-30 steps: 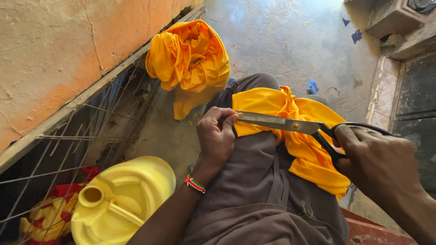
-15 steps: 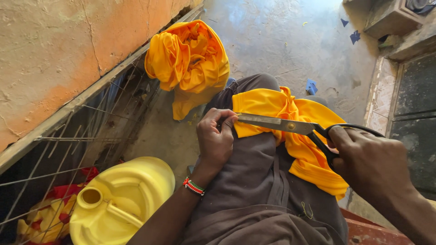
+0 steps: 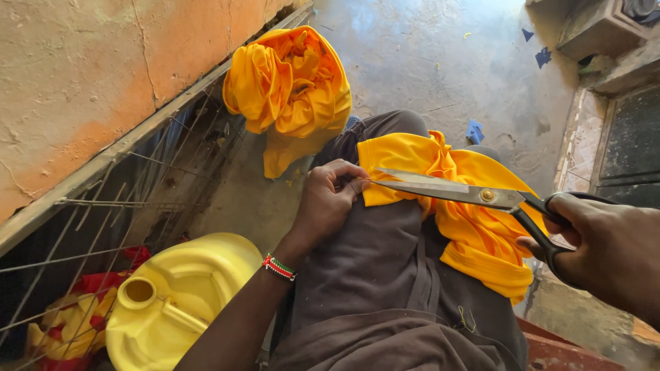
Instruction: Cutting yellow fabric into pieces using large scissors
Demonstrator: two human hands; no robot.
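Two hands working over my lap: my left hand is pinching the edge of the yellow fabric that is lying across my knee, fingers curled tight on the hem. My right hand is gripping the black handles of the big scissors, fingers through the loops; blades are lying nearly closed, tip pointing at my left fingertips, just beside the fabric edge. I am wearing a beaded bracelet on the left wrist. Another bundle of orange-yellow cloth is sitting on the concrete floor near the wall, a yellow jerrycan is lying at lower left beside a wire rack
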